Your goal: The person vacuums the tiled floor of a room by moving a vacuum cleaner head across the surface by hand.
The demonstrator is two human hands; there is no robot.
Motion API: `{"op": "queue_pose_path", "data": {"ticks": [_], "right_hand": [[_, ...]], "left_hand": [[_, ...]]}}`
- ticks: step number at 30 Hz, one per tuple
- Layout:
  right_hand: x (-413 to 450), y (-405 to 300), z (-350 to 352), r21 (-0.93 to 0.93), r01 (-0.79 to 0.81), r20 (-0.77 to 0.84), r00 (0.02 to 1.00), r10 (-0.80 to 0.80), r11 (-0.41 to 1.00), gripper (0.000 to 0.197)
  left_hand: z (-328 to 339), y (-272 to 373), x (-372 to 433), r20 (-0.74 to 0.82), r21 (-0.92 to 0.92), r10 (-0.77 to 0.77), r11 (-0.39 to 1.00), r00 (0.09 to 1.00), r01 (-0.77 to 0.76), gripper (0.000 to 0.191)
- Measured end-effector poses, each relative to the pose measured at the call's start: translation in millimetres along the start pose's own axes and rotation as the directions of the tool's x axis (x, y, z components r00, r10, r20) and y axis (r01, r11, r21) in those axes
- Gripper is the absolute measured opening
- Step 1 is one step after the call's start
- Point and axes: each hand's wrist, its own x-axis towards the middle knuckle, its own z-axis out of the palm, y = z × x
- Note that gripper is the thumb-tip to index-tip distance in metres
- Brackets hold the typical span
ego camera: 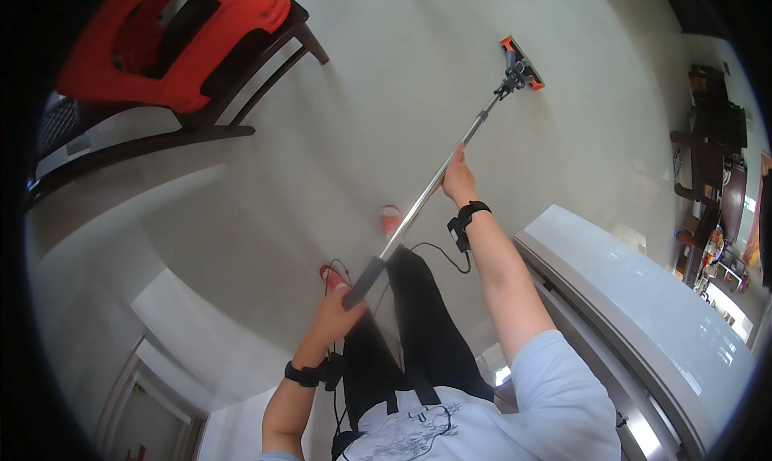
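Observation:
A floor squeegee mop (pixel 428 190) with a metal pole runs slantwise across the middle of the view. Around the grey grip at its near end, my left hand (pixel 338 317) is closed, close to my left leg. Farther up the bare pole, my right hand (pixel 459 177) holds it with the fingers along the metal. The black and orange mop head (pixel 523 64) rests on the pale floor (pixel 386 129) at the far end. Each wrist wears a black strap with a small device and a cable.
Red plastic stools (pixel 181 93) sit on a dark wooden chair (pixel 259 99) at upper left. A white-topped cabinet (pixel 633 292) stands close on my right. Dark wooden furniture (pixel 705 165) lines the far right. A door (pixel 151 400) is at lower left.

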Motion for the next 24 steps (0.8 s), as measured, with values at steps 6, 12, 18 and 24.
{"op": "queue_pose_path", "data": {"ticks": [6, 12, 18, 24], "right_hand": [[-19.9, -23.3, -0.4, -0.222, 0.056, 0.026, 0.998, -0.052, 0.973, 0.084], [-43.9, -40.0, 39.8, -0.281, 0.128, 0.024, 0.992, -0.126, 0.951, 0.081], [-127.9, -83.0, 126.9, -0.097, 0.400, 0.266, 0.893, -0.364, 0.911, 0.054], [-269.4, -170.3, 165.0, 0.233, 0.647, 0.484, 0.570, -0.664, 0.726, 0.029]], "left_hand": [[-6.6, -9.7, -8.6, 0.024, -0.021, 0.014, 1.000, 1.000, -0.013, 0.029], [-23.4, -32.6, -41.8, -0.035, 0.019, -0.047, 0.999, 0.998, 0.048, 0.029], [-61.7, -129.8, -137.5, -0.136, 0.093, -0.124, 0.986, 0.983, 0.137, 0.025], [-140.3, -219.9, -304.3, -0.215, -0.051, -0.409, 0.911, 0.887, 0.408, 0.022]]}}
